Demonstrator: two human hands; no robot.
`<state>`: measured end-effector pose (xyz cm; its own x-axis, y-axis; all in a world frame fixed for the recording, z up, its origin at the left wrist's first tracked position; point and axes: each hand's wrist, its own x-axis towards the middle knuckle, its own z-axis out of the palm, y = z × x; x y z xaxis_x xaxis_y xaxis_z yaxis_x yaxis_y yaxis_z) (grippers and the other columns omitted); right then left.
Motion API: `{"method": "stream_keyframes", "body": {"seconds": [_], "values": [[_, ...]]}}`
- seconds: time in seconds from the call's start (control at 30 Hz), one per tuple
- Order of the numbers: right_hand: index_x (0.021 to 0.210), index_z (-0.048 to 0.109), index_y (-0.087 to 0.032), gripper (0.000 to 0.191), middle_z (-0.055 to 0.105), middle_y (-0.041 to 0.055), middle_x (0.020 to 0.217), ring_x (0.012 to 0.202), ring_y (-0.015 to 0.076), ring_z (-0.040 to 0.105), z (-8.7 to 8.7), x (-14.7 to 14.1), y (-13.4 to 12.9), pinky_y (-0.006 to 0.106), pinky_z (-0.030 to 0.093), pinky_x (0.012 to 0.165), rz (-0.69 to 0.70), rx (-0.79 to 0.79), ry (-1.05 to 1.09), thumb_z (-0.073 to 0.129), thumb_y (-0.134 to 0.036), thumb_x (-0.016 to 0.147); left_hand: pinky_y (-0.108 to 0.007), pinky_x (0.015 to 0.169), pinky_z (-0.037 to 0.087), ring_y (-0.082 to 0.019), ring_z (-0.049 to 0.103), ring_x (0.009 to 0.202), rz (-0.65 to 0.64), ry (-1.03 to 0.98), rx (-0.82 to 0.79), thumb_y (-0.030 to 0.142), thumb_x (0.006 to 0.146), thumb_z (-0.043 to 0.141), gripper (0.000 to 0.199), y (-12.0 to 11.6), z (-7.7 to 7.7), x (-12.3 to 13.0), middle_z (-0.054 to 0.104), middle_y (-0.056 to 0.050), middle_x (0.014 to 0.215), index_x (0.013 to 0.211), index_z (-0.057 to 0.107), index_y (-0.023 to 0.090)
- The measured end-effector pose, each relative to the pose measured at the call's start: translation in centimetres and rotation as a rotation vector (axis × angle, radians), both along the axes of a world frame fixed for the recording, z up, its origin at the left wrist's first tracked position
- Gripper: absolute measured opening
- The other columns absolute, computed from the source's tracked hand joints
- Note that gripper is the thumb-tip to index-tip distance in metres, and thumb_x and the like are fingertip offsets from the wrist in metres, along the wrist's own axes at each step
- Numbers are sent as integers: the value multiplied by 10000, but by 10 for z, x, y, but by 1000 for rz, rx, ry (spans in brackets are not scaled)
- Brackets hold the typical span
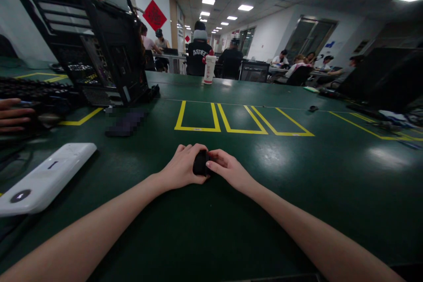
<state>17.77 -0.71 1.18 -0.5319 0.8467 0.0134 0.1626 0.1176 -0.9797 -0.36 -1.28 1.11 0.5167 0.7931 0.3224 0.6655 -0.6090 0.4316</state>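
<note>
Between my two hands is a small black box-like object, too dark to tell its exact kind. My left hand wraps round it from the left, thumb at the near side and fingers over the far side. From the right, my right hand grips its right edge with the thumb in front and bent fingers behind. Both hands are low over the green tabletop, in front of yellow tape outlines. Parts of the black object are hidden by my fingers.
At left lies a white elongated device, with a dark blurred-out phone-like item beyond it. An open black computer case stands behind. Another person's hand shows at the left edge. A white cup stands at the far edge; a small black item lies right.
</note>
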Motion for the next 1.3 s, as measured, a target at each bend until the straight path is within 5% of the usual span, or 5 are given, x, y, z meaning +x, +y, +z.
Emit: {"method": "stream_keyframes", "body": {"seconds": [0.33, 0.5, 0.7, 0.97, 1.3], "values": [[989, 444, -232, 293, 521, 14, 1052, 976, 156, 563, 4, 5, -6, 358, 459, 871, 122, -10, 100, 594, -182, 743, -367, 802, 319, -234, 524, 898, 5, -10, 7, 361, 641, 644, 528, 0, 0, 0, 538, -42, 1006, 1081, 395, 211], [926, 463, -220, 161, 539, 8, 948, 863, 153, 587, 2, 2, -4, 329, 494, 759, 54, 34, 71, 531, -279, 793, -374, 809, 319, -240, 522, 914, 13, -7, -1, 385, 653, 636, 530, -1, 1, 0, 539, -47, 1025, 1094, 395, 218], [1010, 457, -201, 267, 514, 46, 1040, 969, 179, 542, 0, 1, -2, 368, 456, 852, 6, 16, 3, 556, -284, 777, -364, 793, 327, -236, 530, 893, 8, -16, -16, 384, 650, 641, 517, 0, 1, 0, 549, -42, 1015, 1080, 408, 219], [1002, 444, -223, 293, 503, 19, 1053, 1000, 156, 540, 3, 5, -6, 352, 436, 893, 127, 22, 88, 591, -197, 750, -367, 797, 316, -241, 522, 904, 13, -7, 7, 352, 633, 644, 522, 0, 0, 1, 543, -39, 1011, 1075, 401, 218], [973, 462, -227, 200, 534, 19, 992, 923, 162, 557, -2, 1, -2, 334, 470, 801, 22, 75, 38, 534, -279, 793, -367, 801, 326, -236, 523, 905, 3, -14, -8, 380, 651, 642, 522, -1, 1, 0, 543, -43, 1021, 1085, 400, 219]]}}
